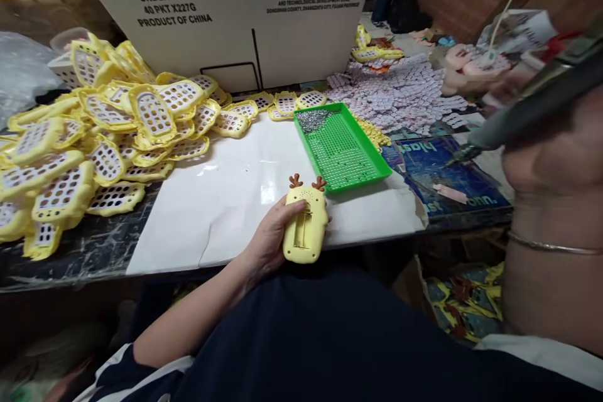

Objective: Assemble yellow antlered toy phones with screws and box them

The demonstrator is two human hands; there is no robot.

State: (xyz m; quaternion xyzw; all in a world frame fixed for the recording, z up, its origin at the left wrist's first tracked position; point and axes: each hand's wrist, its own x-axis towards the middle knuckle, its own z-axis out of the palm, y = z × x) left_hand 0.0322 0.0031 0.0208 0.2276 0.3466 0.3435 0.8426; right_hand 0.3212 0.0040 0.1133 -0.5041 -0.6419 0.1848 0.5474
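Gripping the yellow toy casing [315, 229] beside the near edge of the worktop [106, 248], the left hand [272, 232] wraps its side, apparently to leave corner holes [313, 255] exposed; the right hand [556, 147] grips a screwdriver-like tool [527, 103].

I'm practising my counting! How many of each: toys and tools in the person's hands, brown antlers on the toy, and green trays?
Yellow toy in the left hand: 1
Dark tool in the right hand: 1
Brown antlers: 2
Green tray: 1
Total: 5
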